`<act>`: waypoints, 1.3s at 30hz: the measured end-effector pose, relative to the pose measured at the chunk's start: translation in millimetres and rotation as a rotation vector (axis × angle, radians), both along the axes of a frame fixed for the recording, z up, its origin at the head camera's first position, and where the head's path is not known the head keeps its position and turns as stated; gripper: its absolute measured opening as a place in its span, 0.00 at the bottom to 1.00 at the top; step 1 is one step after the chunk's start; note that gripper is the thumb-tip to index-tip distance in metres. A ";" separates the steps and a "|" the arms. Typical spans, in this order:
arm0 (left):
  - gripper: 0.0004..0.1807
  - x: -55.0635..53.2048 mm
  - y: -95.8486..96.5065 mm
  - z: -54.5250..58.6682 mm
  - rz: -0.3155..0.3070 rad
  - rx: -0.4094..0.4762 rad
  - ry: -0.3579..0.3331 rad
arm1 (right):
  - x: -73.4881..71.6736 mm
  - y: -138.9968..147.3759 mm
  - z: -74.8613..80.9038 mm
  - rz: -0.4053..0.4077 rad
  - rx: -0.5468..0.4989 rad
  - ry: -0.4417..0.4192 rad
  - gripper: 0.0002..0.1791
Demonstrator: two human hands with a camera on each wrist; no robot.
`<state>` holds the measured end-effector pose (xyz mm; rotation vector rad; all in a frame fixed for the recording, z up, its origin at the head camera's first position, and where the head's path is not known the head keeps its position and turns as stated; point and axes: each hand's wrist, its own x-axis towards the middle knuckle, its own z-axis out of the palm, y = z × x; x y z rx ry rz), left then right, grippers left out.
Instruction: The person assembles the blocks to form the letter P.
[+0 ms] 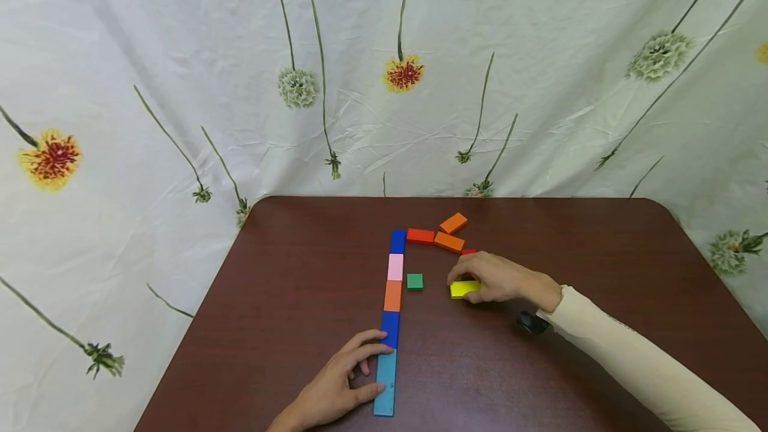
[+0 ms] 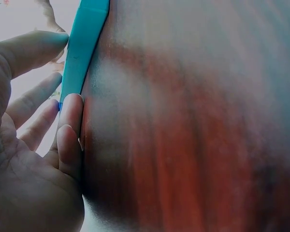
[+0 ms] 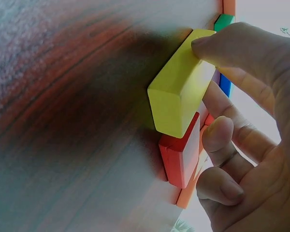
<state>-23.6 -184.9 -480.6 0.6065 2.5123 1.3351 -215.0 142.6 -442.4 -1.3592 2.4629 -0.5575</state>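
Observation:
My right hand [image 1: 503, 279] pinches a yellow block [image 1: 463, 289] between thumb and fingers, low over the table. A red block [image 3: 182, 157] lies right beside the yellow one, mostly covered by the hand in the head view. On the left, a straight row runs away from me: a long light blue block [image 1: 385, 393], a blue block [image 1: 391, 327], an orange block [image 1: 393, 295], a pink block [image 1: 395, 267] and another blue block [image 1: 398, 241]. My left hand [image 1: 333, 385] rests along the row's near end, fingertips and thumb touching the light blue and blue blocks with extended fingers.
A small green block [image 1: 415, 282] lies between the row and the yellow block. From the row's far end, a red block [image 1: 420, 237] and an orange block [image 1: 449, 243] lead right, with another orange block [image 1: 453, 223] behind. A flowered cloth [image 1: 360, 119] hangs behind the table [image 1: 288, 272].

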 end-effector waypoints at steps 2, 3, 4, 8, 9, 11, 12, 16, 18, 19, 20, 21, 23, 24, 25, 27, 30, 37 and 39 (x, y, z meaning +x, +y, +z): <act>0.25 0.2 -0.3 -0.1 0.000 0.001 0.001 | -0.2 0.0 -0.1 0.000 0.003 0.000 0.17; 0.25 0.3 -0.4 -0.1 0.001 0.001 0.001 | -0.3 0.1 -0.3 0.000 0.005 0.001 0.17; 0.25 0.3 -0.5 -0.2 0.000 0.002 0.000 | -0.4 0.1 -0.4 0.000 0.006 0.000 0.17; 0.25 0.7 -0.9 -0.3 0.000 0.005 0.000 | -0.5 -0.5 -0.9 0.000 0.006 -0.006 0.17; 0.25 0.9 -0.9 -0.2 -0.001 0.007 0.001 | -0.5 -0.5 -1.1 0.001 0.005 -0.008 0.17; 0.25 1.1 -1.1 -0.3 -0.003 0.010 0.004 | -0.4 -0.7 -1.4 0.005 0.001 -0.013 0.17; 0.25 1.2 -1.1 -0.2 -0.004 0.013 0.007 | -0.4 -0.6 -1.5 0.007 0.000 -0.015 0.17; 0.25 1.5 -1.8 -0.4 -0.007 0.028 0.017 | -0.3 -0.9 -1.4 0.009 -0.001 -0.018 0.18; 0.25 1.8 -2.0 -0.5 -0.009 0.032 0.022 | -0.3 -1.2 -0.7 0.007 0.001 -0.018 0.18; 0.25 1.9 -2.1 -0.5 -0.008 0.034 0.021 | -0.5 -1.3 0.0 0.003 0.002 -0.019 0.18; 0.25 2.0 -2.1 -0.6 -0.009 0.033 0.022 | -0.8 -1.3 0.8 0.000 0.001 -0.017 0.18; 0.25 2.2 -2.0 -0.5 -0.008 0.032 0.018 | -1.1 -1.5 2.0 -0.005 0.002 -0.019 0.18; 0.25 2.4 -1.9 -0.6 -0.008 0.028 0.015 | -2.4 -1.5 4.8 -0.018 -0.001 -0.025 0.18; 0.25 2.4 -1.9 -0.6 -0.007 0.025 0.011 | -3.3 -1.5 6.4 -0.025 -0.003 -0.029 0.18; 0.25 2.5 -1.8 -0.5 -0.006 0.023 0.006 | -4.5 -1.3 8.2 -0.032 -0.003 -0.031 0.18; 0.25 2.4 -1.9 -0.6 -0.004 0.015 -0.002 | -7.7 -1.3 12.3 -0.046 -0.007 -0.032 0.18; 0.25 2.1 -2.1 -0.5 0.000 0.009 -0.007 | -16.7 -0.4 17.5 -0.059 -0.021 -0.037 0.17; 0.26 1.2 -0.7 0.6 -0.003 0.010 0.003 | -48.0 5.3 26.4 -0.121 -0.087 -0.091 0.15; 0.26 1.0 -0.2 1.0 -0.004 0.011 0.001 | -57.4 5.8 27.1 -0.145 -0.096 -0.093 0.15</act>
